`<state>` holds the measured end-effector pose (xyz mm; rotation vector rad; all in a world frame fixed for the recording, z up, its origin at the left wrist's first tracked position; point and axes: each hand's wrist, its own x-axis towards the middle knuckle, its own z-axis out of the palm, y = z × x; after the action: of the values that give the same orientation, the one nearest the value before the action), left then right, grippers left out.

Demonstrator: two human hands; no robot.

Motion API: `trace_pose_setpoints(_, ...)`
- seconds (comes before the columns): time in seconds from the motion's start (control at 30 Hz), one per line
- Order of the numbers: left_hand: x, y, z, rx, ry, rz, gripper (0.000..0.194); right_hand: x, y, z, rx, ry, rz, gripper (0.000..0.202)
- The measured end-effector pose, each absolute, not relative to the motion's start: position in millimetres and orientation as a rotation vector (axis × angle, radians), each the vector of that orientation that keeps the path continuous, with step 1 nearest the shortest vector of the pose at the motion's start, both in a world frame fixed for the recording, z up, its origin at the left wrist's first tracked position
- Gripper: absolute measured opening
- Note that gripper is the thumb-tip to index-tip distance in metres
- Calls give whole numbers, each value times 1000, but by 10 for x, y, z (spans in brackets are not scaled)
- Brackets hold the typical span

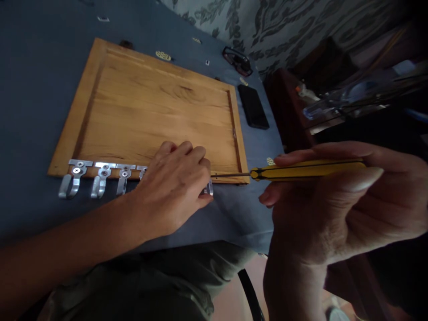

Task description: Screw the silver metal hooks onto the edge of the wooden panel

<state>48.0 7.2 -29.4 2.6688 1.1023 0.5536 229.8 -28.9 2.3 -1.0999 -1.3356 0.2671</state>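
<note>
A framed wooden panel (160,107) lies on the blue-grey cloth. Along its near edge sit several metal hooks (76,170), with cross-head screws showing in those at the left. My left hand (174,183) rests over that edge with curled fingers, and a metal hook (208,189) shows partly between its thumb and fingers. The hand hides most of this hook and part of another. My right hand (341,191) is closed round the yellow handle of a screwdriver (301,170). Its thin shaft points left along the panel's edge, and the tip is hidden by my left hand.
A black phone (253,107) and a pair of dark glasses (237,61) lie on the cloth (30,89) beyond the panel's right side. A dark wooden piece of furniture (287,107) with clutter stands at the right. My knees are below the near edge.
</note>
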Motion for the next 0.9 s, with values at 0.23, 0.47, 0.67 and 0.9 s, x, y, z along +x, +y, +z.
trace_pose_setpoints(0.23,482,56,-304,2671,1103,562,28,2257,-246,25,-1110,-1296,245,27)
trace_pose_setpoints(0.47,481,67,-297,2656,1105,564,27,2257,-220,18,-1115,-1316,233,28)
trace_pose_setpoints(0.67,485,58,-296,2660,1107,572,25,2232,-222,7,-1091,-1310,214,24)
trace_pose_setpoints(0.9,457,71,-320,2692,1096,568,29,2231,-260,34,-1145,-1332,205,28)
